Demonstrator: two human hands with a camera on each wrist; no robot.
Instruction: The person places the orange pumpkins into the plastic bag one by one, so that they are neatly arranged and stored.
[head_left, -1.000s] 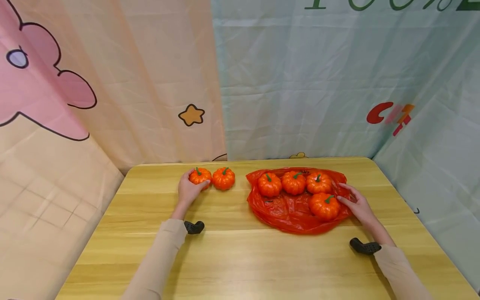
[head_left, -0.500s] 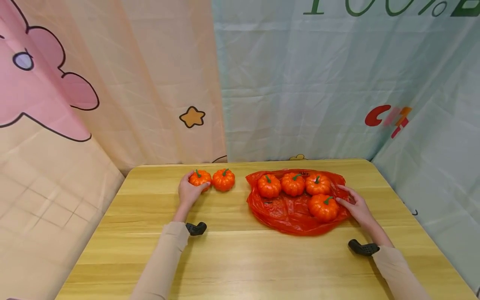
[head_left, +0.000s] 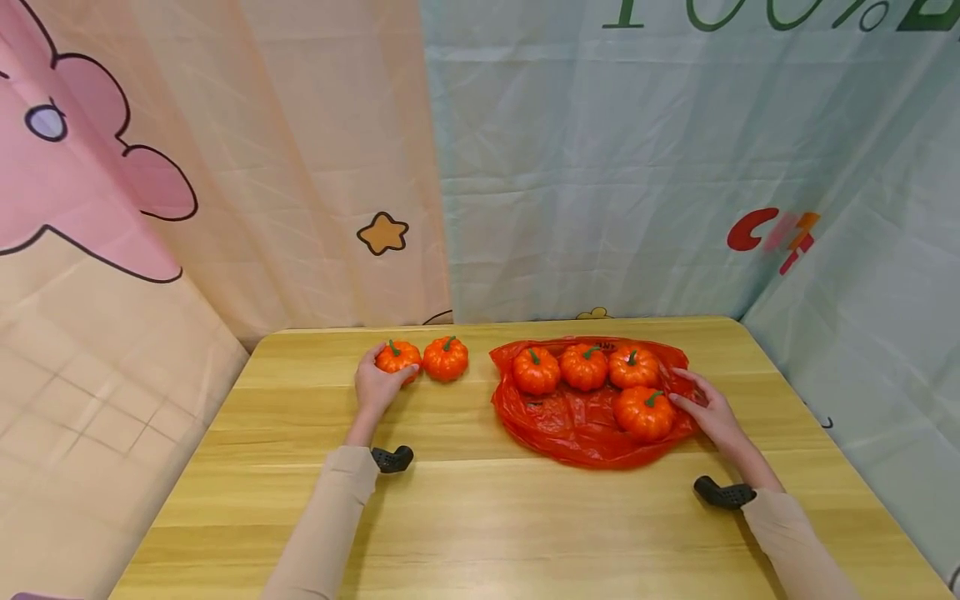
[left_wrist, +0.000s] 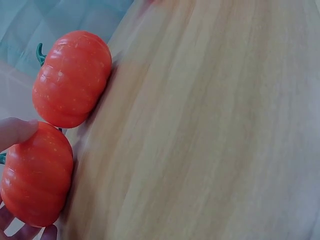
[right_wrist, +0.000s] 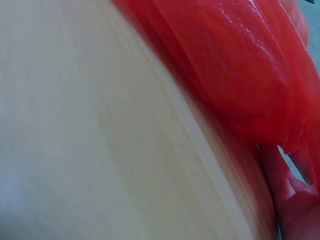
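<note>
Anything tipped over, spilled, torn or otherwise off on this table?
Nothing stands out. Four toy pumpkins sit stem-up on the flattened red plastic bag, two more beside it on the table. The left hand holds the leftmost pumpkin; the right hand touches the bag's edge.

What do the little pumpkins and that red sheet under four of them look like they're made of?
The pumpkins look like moulded plastic or foam: uniform orange, faint sheen, evenly ribbed, stiff green stems. The red sheet looks like thin glossy plastic film, likely a bag: it wrinkles, shines and is translucent in the right wrist view.
</note>
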